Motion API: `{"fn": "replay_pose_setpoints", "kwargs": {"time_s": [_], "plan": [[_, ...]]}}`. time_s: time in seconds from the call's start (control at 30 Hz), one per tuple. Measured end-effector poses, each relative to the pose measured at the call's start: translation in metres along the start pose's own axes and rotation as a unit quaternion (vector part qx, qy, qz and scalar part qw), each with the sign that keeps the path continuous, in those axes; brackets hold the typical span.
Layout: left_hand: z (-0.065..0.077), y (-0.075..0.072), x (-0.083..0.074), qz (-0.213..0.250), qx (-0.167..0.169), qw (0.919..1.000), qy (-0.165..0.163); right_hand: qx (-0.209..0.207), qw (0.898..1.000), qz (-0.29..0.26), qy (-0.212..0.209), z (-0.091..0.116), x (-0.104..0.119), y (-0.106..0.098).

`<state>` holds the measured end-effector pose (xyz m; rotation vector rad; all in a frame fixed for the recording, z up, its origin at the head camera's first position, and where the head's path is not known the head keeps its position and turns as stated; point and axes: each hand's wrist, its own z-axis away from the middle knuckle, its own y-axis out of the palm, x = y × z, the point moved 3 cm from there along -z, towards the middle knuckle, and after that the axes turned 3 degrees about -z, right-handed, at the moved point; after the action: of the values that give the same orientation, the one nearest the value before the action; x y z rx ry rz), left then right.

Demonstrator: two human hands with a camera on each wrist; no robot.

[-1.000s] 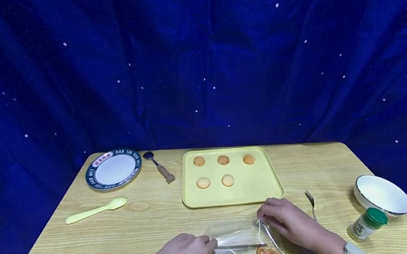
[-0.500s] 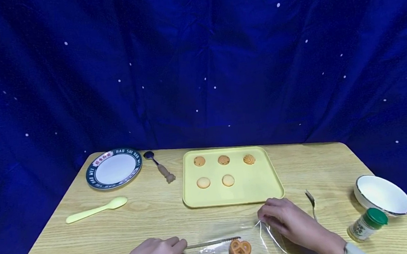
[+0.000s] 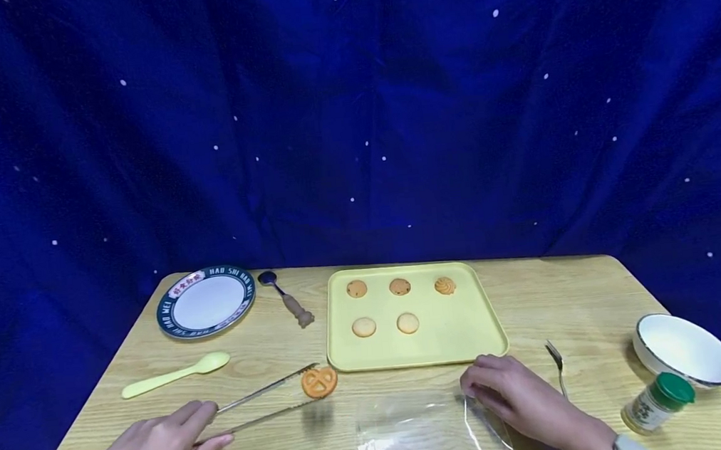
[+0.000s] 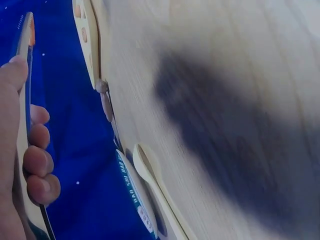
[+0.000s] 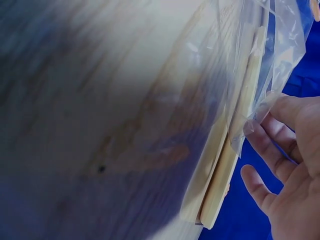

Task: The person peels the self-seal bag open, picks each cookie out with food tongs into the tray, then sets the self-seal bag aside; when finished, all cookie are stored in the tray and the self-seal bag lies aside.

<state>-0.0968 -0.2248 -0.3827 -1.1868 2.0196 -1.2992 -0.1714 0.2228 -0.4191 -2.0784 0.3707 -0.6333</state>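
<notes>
My left hand (image 3: 161, 446) grips metal tongs (image 3: 265, 389) near the front left of the table. A brown pretzel-shaped cookie (image 3: 319, 383) sits between the tong tips, above its shadow on the wood. In the left wrist view, the fingers of my left hand (image 4: 20, 130) curl round the tongs. My right hand (image 3: 520, 397) pinches the edge of a clear plastic bag (image 3: 411, 435) lying in front of the tray. The right wrist view shows the film (image 5: 280, 55) between thumb and finger. On the pale yellow tray (image 3: 454, 342) lie several round cookies (image 3: 364, 327) and one swirled cookie (image 3: 445, 286).
A plate with a dark blue rim (image 3: 206, 303), a dark spoon with a brown handle (image 3: 295, 308) and a yellow spoon (image 3: 177, 375) lie at left. On the right are a fork (image 3: 558, 365), a white bowl (image 3: 683, 350) and a green-lidded shaker jar (image 3: 656, 403).
My left hand has moved left with the tongs, bringing the pretzel-shaped cookie from over the bag to the bag's left side. My right hand stays at the bag's edge.
</notes>
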Motion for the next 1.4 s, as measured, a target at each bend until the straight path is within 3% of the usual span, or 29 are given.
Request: {"fn": "replay_pose_setpoints", "kwargs": {"time_s": [0.17,0.3,0.53,0.73,0.87,1.1,1.4], "plan": [[-0.007,0.001,0.009,-0.002,0.001,0.999,-0.044,0.0,1.0,-0.006,-0.008,-0.001,0.001,0.001],[-0.027,0.012,0.002,-0.011,0.009,0.9987,-0.048,0.011,1.0,-0.009,0.002,0.0,0.0,0.002],[-0.087,0.043,-0.032,-0.009,0.045,0.9988,-0.016,0.027,0.999,-0.033,0.031,0.0,0.001,0.004],[-0.146,0.075,-0.066,0.018,0.103,0.9944,0.016,0.021,0.999,-0.003,0.026,-0.001,0.002,0.004],[-0.173,0.092,-0.081,0.015,0.131,0.9909,0.027,0.017,0.999,0.01,0.027,-0.001,0.003,0.003],[-0.199,0.112,-0.099,0.029,0.181,0.983,0.013,0.02,0.999,0.007,0.028,0.0,0.003,0.001],[-0.21,0.124,-0.116,0.032,0.206,0.978,-0.004,0.021,0.999,0.006,0.032,0.001,0.001,0.003]]}}
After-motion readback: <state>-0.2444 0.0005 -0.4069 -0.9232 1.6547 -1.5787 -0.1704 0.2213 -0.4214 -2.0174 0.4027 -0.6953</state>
